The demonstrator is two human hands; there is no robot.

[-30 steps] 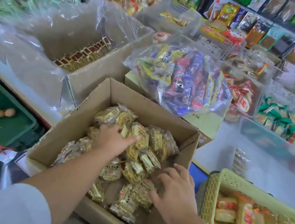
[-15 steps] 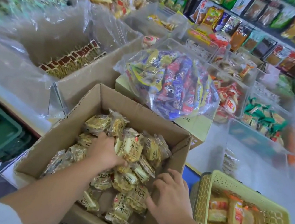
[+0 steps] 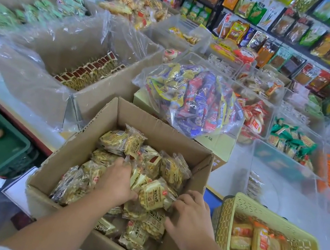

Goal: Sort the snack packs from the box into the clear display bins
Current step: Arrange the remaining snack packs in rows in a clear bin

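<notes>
2 hands: both down in the cardboard box (image 3: 79, 154), working the pile of snack packs (image 3: 154, 197).
Left hand (image 3: 115, 182): fingers curled into the middle of the heap, gripping a clump of packs; fingertips buried, so can't tell how many.
Right hand (image 3: 190, 219): fingers curled onto the wrapper edge of the top pack, thumb low on the near side.
Change vs 1 s ago: left hand has pulled back from the far packs toward the centre, and right hand has slid in from the near-right corner. The 2 now sit close together with 1 pack tipped up between them.
Meaning: looks like a 2-handed scoop being gathered — nothing lifted out yet, box approx. as full as before.
Task stage: early; most packs are in the box, and only a few similar wrappers lean on the near-left wall of the clear display bin (image 3: 283, 196).
Edges: the box's right wall stands just beside the right wrist, so the load must clear that rim first.
Obstacles: yellow basket (image 3: 230, 204) sits near-right below the bin, and the bag of mixed candy (image 3: 192, 101) bulges just behind the box.
Open room: up and right over the rim — the bin's floor is mostly bare.
</notes>
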